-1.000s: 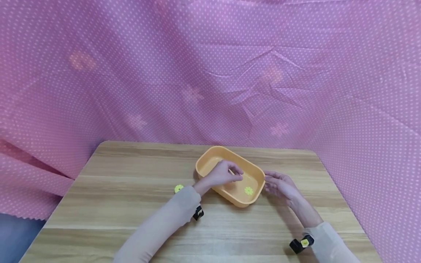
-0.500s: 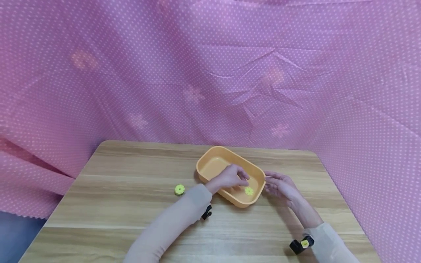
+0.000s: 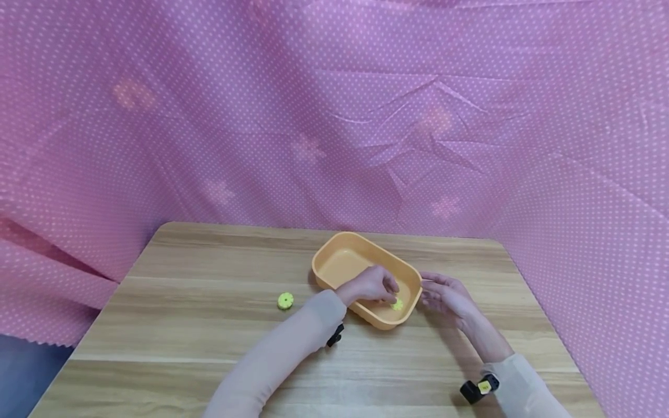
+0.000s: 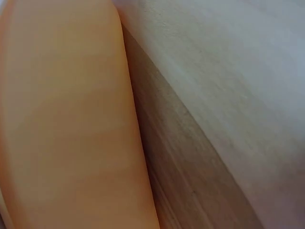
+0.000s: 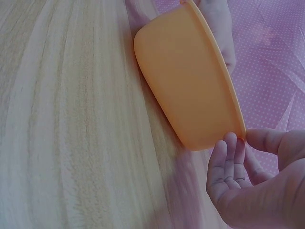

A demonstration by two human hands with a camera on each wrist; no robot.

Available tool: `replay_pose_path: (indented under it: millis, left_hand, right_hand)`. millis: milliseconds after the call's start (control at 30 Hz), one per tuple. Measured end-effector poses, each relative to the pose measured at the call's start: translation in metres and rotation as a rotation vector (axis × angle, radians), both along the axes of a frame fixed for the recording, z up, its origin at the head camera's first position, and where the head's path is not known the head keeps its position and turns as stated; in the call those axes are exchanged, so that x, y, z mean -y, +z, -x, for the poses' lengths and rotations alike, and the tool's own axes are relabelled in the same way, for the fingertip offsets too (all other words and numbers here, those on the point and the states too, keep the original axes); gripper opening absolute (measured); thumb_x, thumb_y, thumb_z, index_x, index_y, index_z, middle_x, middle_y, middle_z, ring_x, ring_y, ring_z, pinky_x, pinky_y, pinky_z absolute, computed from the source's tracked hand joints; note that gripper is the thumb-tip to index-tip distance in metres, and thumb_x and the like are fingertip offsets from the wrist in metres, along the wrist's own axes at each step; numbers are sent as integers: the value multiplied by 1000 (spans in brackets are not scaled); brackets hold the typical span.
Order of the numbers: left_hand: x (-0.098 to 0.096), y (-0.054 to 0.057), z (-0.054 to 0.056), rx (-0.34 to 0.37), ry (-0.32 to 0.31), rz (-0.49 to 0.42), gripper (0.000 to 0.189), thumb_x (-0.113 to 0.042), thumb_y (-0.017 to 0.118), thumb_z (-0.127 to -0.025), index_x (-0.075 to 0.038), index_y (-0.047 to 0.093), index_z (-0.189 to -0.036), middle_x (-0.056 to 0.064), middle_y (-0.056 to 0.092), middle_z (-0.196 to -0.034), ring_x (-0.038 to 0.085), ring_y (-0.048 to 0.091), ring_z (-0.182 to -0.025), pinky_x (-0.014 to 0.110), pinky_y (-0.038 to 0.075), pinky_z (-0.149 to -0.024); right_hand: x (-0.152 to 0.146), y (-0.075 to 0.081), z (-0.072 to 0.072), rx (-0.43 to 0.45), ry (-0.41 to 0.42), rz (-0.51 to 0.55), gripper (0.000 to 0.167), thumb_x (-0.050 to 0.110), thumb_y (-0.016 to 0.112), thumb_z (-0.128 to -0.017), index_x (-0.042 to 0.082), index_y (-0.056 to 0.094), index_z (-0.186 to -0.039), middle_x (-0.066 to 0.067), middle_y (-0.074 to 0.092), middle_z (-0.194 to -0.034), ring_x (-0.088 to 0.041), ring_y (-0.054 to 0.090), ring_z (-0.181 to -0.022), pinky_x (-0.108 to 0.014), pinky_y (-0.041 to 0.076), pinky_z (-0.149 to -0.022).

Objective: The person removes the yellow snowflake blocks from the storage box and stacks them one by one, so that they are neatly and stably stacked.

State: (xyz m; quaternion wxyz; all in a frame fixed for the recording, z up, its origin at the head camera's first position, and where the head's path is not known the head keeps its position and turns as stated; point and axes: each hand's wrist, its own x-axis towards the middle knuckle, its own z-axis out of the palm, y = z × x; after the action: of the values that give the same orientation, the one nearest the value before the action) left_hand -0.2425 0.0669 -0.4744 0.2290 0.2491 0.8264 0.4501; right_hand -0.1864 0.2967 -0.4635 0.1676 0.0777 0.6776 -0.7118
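Note:
An orange rectangular tub (image 3: 334, 264) with rounded corners stands at an angle on the wooden table. Inside it, a small yellow-green flower-shaped piece (image 3: 399, 305) lies at the near right end. My left hand (image 3: 371, 284) reaches over the tub's near side, fingers bent, fingertips right at that piece and overlapping it. My right hand (image 3: 446, 299) holds the tub's right end. In the right wrist view, the thumb and fingers (image 5: 230, 150) pinch the rim from either side. The left wrist view shows the tub's outer wall (image 4: 71, 114) close up, with the left fingers out of view.
Left of the tub, another yellow-green round piece (image 3: 285, 301) with a small hole in its middle lies on the wooden table (image 3: 209, 325). Pink dotted cloth (image 3: 334, 116) hangs behind the table and down both sides.
My left hand has moved right and lower inside the tub, from above its middle to the flower-shaped piece. The left sleeve has uncovered the round piece on the table. My right hand stays put.

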Motion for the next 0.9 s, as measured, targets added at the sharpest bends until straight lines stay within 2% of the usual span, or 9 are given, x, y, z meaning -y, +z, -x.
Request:
replay_pose_path:
  millis: [167, 367, 600, 767, 900]
  left_hand:
    - [-3, 1, 0, -26, -33, 39, 25, 0, 85, -84, 3, 78, -108, 18, 80, -102, 4, 59, -65, 11, 50, -54]
    - [-7, 0, -1, -65, -44, 81, 27, 1, 88, -81, 2, 79, -107, 15, 81, -100, 3, 59, -69, 10, 49, -56]
    - [-9, -1, 0, -124, -92, 162, 33, -2, 92, -77, -3, 81, -108, 11, 80, -99, 1, 54, -75, 9, 46, -69]
    - [-9, -4, 1, -130, -104, 146, 30, 2, 91, -76, -3, 81, -104, 14, 78, -96, 2, 51, -73, 10, 42, -67]
    - [-9, -3, 0, -131, -91, 164, 28, 1, 91, -76, -3, 81, -102, 11, 77, -92, 2, 51, -73, 10, 41, -66]
  right_hand:
    - [0, 1, 0, 5, 0, 5, 56, 10, 62, -105, -8, 41, -154, 6, 78, -97, -3, 72, -80, -17, 64, -76]
    - [0, 1, 0, 1, 3, 18, 52, 10, 62, -105, -6, 45, -152, 7, 79, -99, -4, 72, -80, -17, 64, -75]
    - [0, 0, 1, 6, -7, 29, 42, 9, 63, -104, -1, 55, -144, 6, 78, -94, -5, 72, -79, -18, 64, -74]
    - [0, -1, 1, 6, -6, 31, 39, 9, 64, -104, 1, 58, -141, 5, 78, -92, -5, 72, -78, -18, 64, -74]
    - [-1, -2, 1, -1, -4, 29, 34, 8, 63, -104, 3, 61, -138, 6, 78, -92, -5, 72, -78, -18, 64, -74]
